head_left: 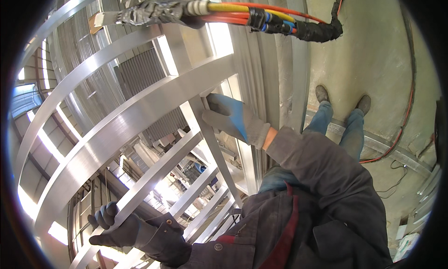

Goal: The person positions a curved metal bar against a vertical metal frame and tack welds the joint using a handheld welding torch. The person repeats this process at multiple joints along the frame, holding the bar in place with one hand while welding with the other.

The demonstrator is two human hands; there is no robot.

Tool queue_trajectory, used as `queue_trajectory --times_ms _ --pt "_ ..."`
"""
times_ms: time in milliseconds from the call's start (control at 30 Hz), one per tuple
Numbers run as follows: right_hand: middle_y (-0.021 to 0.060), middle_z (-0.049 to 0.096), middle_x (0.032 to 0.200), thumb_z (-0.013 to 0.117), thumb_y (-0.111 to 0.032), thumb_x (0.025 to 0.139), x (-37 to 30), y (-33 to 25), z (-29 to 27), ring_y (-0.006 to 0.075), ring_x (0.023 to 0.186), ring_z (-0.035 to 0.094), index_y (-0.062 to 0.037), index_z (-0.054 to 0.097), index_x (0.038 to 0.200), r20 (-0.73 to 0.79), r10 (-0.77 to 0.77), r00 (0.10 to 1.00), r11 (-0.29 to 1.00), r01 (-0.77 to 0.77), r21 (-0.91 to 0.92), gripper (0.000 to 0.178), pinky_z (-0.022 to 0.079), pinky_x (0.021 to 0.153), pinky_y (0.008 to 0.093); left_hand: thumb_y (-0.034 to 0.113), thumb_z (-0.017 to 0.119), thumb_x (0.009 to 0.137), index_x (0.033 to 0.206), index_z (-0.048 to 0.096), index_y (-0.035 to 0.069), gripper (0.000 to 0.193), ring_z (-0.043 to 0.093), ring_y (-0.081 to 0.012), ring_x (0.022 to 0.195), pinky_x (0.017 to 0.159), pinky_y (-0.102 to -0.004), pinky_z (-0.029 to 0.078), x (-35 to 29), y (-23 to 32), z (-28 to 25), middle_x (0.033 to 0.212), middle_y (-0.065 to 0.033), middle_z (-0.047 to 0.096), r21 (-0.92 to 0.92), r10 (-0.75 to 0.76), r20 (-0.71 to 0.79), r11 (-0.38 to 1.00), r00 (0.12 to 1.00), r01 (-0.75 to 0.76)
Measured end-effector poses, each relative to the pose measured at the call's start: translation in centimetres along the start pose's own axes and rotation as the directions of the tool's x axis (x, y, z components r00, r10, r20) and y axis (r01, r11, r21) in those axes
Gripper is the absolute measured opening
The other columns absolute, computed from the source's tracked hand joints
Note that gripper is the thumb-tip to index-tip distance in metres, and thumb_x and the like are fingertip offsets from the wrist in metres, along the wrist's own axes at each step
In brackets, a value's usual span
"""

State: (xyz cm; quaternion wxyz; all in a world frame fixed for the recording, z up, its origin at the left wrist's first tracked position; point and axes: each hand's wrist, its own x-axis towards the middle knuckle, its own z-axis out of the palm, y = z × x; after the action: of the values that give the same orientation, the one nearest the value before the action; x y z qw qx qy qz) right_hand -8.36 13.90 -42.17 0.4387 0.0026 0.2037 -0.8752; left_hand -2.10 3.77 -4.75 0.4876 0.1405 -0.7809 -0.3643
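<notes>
A brushed silver metal frame point(140, 105) fills the left and middle, with straight rungs, a long upright and wide curved bands. My left hand point(122, 229), in a dark grey glove, is closed around one slanting metal rung point(154, 182) at the lower left, thumb on the near side and fingers over the far side. Higher up, my right hand point(231, 117), in a grey and blue glove, grips the metal upright point(212, 138) just below the wide curved band. Its fingertips are partly hidden behind the upright.
A taped bundle of red, yellow and blue hoses point(252, 16) hangs across the top. Blue-jeaned legs with dark shoes point(363, 103) stand on the concrete floor point(373, 54) at right. A red cable point(407, 115) trails there past a metal beam point(392, 145). Long metal profiles point(261, 59) stretch behind the frame.
</notes>
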Motion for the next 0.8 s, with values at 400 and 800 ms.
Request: queue_trajectory --times_ms 400,800 --pt "0.0078 0.072 0.113 0.066 -0.027 0.097 -1.4 -0.8 1.2 0.0144 0.096 0.067 0.0007 0.066 0.130 -0.209 -0.036 0.977 0.996 0.018 -0.089 0.042 0.055 0.087 0.0302 0.057 0.078 0.084 0.109 0.059 0.001 0.064 0.038 -0.0195 0.067 0.066 -0.0394 0.047 -1.7 -0.1 0.6 0.077 -0.0003 0.034 -0.243 -0.153 0.184 0.950 0.971 0.195" --pt "0.0055 0.064 0.100 0.068 -0.033 0.100 0.3 -1.1 1.2 0.0119 0.087 0.062 0.0016 0.060 0.123 0.014 0.039 0.999 0.989 -0.036 -0.142 0.042 0.052 0.074 0.0296 0.066 0.066 0.091 0.119 0.068 -0.001 0.072 0.038 -0.0179 0.065 0.063 -0.0363 0.041 -3.2 -1.2 2.6 0.077 -0.0002 0.040 -0.410 -0.120 0.363 0.870 0.924 0.274"
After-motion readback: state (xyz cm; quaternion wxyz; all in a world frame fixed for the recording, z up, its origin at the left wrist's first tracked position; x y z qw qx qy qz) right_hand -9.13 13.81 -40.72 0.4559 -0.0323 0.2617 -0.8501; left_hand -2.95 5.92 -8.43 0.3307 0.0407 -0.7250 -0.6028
